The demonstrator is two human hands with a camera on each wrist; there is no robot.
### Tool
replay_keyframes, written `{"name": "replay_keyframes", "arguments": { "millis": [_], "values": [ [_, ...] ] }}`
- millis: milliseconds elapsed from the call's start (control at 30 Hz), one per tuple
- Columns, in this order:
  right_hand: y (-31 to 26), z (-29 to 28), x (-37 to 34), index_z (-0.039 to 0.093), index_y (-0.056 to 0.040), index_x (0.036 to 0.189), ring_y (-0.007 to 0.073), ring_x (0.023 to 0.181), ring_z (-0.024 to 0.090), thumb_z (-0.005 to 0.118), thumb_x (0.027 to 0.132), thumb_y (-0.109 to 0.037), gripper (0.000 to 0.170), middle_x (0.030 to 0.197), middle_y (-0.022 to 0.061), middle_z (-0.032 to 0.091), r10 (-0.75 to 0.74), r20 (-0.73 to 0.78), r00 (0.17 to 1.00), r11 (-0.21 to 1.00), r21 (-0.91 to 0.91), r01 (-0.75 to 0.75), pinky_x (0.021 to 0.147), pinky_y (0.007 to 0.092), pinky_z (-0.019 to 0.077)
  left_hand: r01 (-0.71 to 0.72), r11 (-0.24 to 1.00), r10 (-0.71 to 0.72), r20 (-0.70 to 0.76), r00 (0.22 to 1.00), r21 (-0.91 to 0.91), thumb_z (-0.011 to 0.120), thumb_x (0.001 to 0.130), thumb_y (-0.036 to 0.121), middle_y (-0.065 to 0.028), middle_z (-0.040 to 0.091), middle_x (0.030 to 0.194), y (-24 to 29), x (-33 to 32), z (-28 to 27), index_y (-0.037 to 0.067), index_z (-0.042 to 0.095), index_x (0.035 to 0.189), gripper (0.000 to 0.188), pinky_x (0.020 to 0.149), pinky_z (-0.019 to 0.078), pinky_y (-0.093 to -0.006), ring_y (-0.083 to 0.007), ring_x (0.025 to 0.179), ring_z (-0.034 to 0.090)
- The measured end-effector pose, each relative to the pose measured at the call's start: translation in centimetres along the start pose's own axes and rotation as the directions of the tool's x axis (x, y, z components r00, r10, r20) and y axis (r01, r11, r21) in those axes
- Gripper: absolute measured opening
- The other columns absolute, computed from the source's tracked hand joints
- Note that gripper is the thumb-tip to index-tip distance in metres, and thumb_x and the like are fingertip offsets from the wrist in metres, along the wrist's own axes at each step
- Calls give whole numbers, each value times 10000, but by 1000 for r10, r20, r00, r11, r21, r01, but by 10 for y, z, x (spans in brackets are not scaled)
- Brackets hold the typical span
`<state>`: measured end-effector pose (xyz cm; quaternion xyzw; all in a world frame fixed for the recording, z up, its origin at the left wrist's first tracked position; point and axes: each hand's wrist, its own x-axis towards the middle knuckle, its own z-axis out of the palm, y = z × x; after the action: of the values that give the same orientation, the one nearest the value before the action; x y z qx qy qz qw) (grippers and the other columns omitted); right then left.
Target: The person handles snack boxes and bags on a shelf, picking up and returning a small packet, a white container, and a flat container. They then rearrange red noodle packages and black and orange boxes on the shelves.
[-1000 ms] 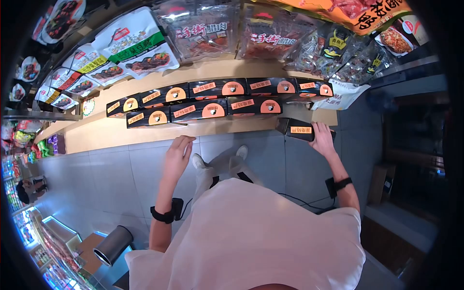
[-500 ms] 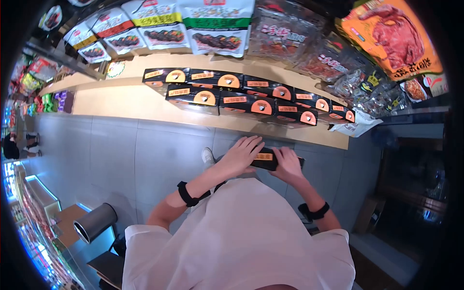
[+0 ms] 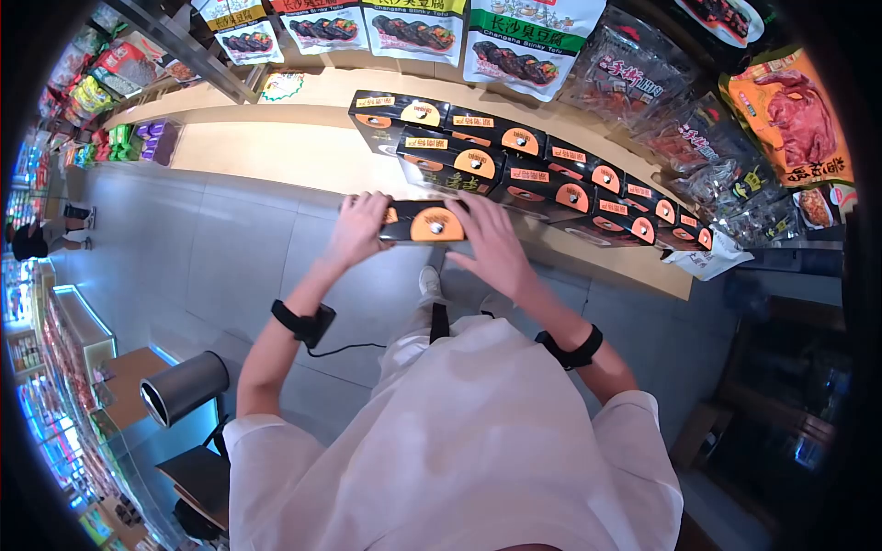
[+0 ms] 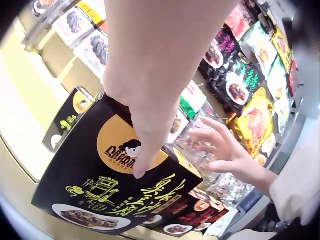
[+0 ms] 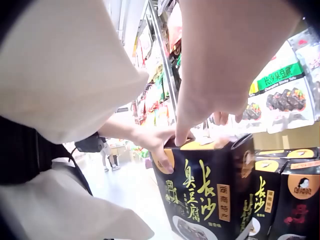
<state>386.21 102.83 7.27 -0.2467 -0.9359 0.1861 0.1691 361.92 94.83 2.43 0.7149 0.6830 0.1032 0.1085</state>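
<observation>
A black box with an orange half-circle on its top is in front of the shelf's front edge. My left hand grips its left end; in the left wrist view the thumb presses on the printed face, where yellow lettering shows. My right hand is at the box's right end with its fingers extended and spread. The left wrist view shows this right hand beyond the box, holding nothing. From the right wrist, the box stands upright, left thumb at its upper left corner.
Two rows of matching black boxes stand on the wooden shelf, behind and to the right of the held box. Snack pouches line the back. A grey bin stands on the tiled floor at left.
The box has gone from my right hand at far right, through both hands before my body, to my left hand by the shelf. My right hand has loosened. The view has shifted.
</observation>
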Motion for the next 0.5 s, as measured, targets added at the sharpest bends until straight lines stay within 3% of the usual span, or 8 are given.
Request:
{"name": "replay_keyframes", "arguments": {
  "millis": [100, 333, 500],
  "values": [
    [33, 6, -27, 389, -61, 1305, 343, 1170, 383, 692, 716, -237, 686, 1281, 164, 378, 7, -80, 997, 1000, 15, -6, 983, 438, 341, 15, 995, -18, 29, 999, 98, 809, 549, 288, -95, 515, 1010, -50, 1, -9, 58, 451, 1086, 685, 889, 352, -404, -260, 1021, 482],
    [61, -15, -101, 494, -24, 1156, 357, 1155, 416, 648, 781, -179, 434, 1241, 174, 412, 376, 8, 927, 926, -47, -375, 969, 417, 375, -9, 1000, 10, -33, 999, 23, 810, 499, 206, -126, 528, 1034, -159, 23, -29, 70, 456, 1124, 731, 920, 348, -420, -335, 1036, 477],
    [64, -28, -135, 534, -21, 1104, 333, 1115, 462, 653, 787, -144, 360, 1218, 165, 426, 496, -37, 868, 862, -102, -497, 925, 389, 418, -61, 994, 67, -62, 996, 89, 813, 500, 237, -111, 545, 1059, -203, 54, -23, 74, 458, 1132, 743, 1054, 240, -489, -319, 1054, 491]
  ]
}}
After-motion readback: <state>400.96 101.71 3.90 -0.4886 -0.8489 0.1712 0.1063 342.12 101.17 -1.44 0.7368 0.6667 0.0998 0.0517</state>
